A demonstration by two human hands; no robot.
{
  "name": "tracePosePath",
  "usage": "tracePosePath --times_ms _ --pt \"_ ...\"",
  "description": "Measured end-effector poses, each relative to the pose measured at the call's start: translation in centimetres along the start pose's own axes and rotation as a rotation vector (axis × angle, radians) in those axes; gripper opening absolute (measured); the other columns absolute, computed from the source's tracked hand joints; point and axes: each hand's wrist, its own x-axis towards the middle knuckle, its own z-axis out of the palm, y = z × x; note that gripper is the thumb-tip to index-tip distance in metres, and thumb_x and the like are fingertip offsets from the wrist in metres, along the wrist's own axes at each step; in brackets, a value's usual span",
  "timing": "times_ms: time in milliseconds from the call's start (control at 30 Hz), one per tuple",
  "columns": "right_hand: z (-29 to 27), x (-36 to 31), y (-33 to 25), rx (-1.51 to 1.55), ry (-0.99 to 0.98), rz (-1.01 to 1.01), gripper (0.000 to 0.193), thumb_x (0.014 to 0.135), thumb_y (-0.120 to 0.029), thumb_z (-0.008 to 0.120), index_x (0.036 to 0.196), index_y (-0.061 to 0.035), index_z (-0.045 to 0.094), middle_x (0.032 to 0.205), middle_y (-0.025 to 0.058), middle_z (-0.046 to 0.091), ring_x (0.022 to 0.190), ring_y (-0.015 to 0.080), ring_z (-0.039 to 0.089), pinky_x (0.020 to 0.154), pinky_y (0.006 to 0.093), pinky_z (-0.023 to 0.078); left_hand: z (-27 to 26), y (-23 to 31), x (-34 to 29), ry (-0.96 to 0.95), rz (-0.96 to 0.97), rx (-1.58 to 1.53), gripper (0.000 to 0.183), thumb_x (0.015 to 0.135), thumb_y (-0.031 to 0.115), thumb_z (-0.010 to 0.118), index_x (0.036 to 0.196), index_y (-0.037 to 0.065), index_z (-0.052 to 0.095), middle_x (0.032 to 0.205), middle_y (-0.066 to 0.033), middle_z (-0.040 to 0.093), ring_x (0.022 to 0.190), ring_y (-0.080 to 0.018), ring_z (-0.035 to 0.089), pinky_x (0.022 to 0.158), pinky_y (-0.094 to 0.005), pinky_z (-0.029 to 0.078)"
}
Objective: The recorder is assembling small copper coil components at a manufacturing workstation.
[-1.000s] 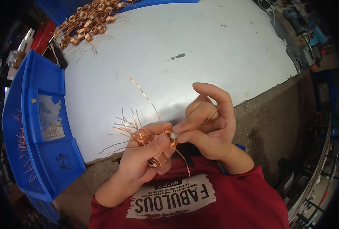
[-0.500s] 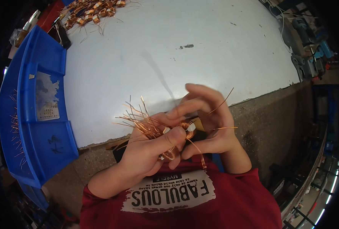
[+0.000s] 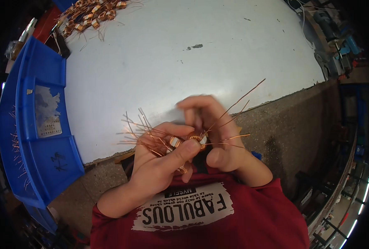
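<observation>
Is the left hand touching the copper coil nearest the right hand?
Touching. Head view: the left hand grips the copper coil, thumb across its near edge.

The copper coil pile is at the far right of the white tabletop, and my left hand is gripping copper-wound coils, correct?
Not quite: the head view shows the copper coil pile at the far left of the white tabletop. The left hand is indeed gripping copper-wound coils.
</observation>
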Motion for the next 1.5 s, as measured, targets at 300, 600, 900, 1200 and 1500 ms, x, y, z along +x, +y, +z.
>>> tracePosePath --times_ms 300,600,900,1200,1500 --pt "0.8 -0.7 -1.9 -0.238 -0.014 0.280 0.022 0.092 -0.014 0.038 0.096 -0.0008 0.056 0.059 -0.0011 0.047 0.049 0.0041 0.034 0.046 0.0179 0.029 -0.3 -0.6 -0.6 -0.042 0.151 0.360 0.018 0.079 0.000 0.063 0.094 0.001 0.053 0.068 -0.0069 0.056 0.044 -0.0080 0.048 0.042 -0.0159 0.041" --pt "-2.0 -2.1 -2.5 -0.171 0.082 0.204 0.021 0.095 -0.011 0.034 0.087 -0.0033 0.051 0.059 -0.0029 0.041 0.051 0.0040 0.034 0.048 0.0171 0.029 0.7 -0.7 -0.6 0.125 -0.015 0.271 0.018 0.080 0.002 0.064 0.092 0.001 0.052 0.070 -0.0070 0.059 0.043 -0.0079 0.047 0.039 -0.0175 0.042" --pt "-13.1 -4.7 -8.6 -0.176 0.760 -0.235 0.020 0.098 -0.015 0.031 0.081 -0.0092 0.041 0.048 -0.0080 0.021 0.037 0.0016 0.013 0.034 0.0193 0.012 -2.0 0.4 -1.2 -0.028 0.230 0.162 0.020 0.083 0.003 0.056 0.101 0.000 0.048 0.085 -0.0132 0.054 0.057 -0.0143 0.054 0.032 -0.0186 0.040" --pt "-9.0 -3.0 -5.1 -0.080 0.629 -0.200 0.023 0.099 -0.019 0.030 0.081 -0.0080 0.040 0.046 -0.0075 0.023 0.036 0.0014 0.013 0.033 0.0191 0.013 -0.7 2.0 -0.6 -0.136 0.125 -0.223 0.031 0.084 -0.003 0.052 0.114 0.000 0.045 0.097 -0.0149 0.054 0.077 -0.0202 0.059 0.046 -0.0220 0.053" --pt "-6.5 -1.1 -4.7 -0.244 0.506 -0.105 0.027 0.097 -0.020 0.033 0.077 -0.0062 0.045 0.047 -0.0061 0.027 0.039 0.0038 0.020 0.038 0.0197 0.021 -0.1 1.5 0.9 -0.467 0.076 0.183 0.028 0.082 0.004 0.062 0.107 0.001 0.050 0.094 -0.0117 0.056 0.077 -0.0141 0.060 0.053 -0.0242 0.055"
